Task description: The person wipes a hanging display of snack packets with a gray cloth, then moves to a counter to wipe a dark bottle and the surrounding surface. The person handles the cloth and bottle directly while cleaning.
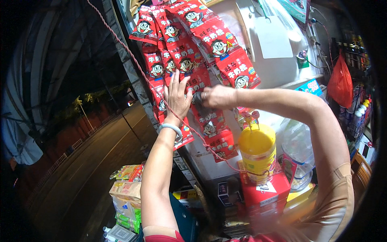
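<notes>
Strips of red candy packets [184,54] hang in front of me against the shop wall. My left hand [178,98], with a pale bangle [171,128] at the wrist, lies with its fingers spread flat against the packets. Just to the right, my right hand [219,96] is curled round a dark object [198,98], blurred, close to the packets' surface; what the object is cannot be told. A twisted pink cord [181,121] runs diagonally across the packets and my left wrist.
Below right, a yellow-lidded plastic jar [257,151] with lollipops upright in its lid stands on a red box [267,190]. Clear jars [297,154] are beside it. A red plastic bag [341,81] hangs at right. Packaged snacks [125,193] are stacked at lower left, by the road.
</notes>
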Available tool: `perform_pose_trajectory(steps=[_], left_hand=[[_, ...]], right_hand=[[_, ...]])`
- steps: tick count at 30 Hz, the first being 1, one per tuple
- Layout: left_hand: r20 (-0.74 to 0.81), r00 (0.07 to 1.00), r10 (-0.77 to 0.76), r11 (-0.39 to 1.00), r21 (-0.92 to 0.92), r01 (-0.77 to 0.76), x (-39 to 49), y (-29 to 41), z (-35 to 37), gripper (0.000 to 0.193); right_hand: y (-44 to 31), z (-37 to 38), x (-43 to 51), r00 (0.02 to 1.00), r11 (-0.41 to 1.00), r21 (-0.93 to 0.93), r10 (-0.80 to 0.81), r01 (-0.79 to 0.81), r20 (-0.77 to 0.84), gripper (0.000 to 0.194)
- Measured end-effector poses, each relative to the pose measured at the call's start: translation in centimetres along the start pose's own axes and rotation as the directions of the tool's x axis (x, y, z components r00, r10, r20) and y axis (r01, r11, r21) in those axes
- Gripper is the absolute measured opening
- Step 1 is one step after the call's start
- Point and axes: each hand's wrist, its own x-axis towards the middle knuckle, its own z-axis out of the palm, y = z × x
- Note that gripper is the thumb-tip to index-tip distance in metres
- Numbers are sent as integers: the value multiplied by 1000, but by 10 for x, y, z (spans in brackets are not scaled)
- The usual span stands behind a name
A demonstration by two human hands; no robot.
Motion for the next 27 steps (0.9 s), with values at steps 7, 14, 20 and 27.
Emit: perform_pose_trajectory(steps=[7, 14, 20, 27], left_hand=[[-90, 995, 32, 996, -86, -40, 16, 15, -21, 64], [-219, 976, 10, 998, -55, -22, 40, -11, -41, 59], [-458, 888, -36, 967, -241, -85, 112, -48, -71, 45], [-436, 876, 205, 971, -19, -237, 195, -20, -111, 45]], right_hand=[[-17, -20, -12, 979, 930, 342, 74, -136, 188, 34], [-15, -119, 23, 980, 778, 620, 187, -102, -74, 50], [6, -133, 65, 888, 727, 685, 347, -50, -303, 46], [24, -121, 95, 785, 740, 648, 505, -179, -359, 44]])
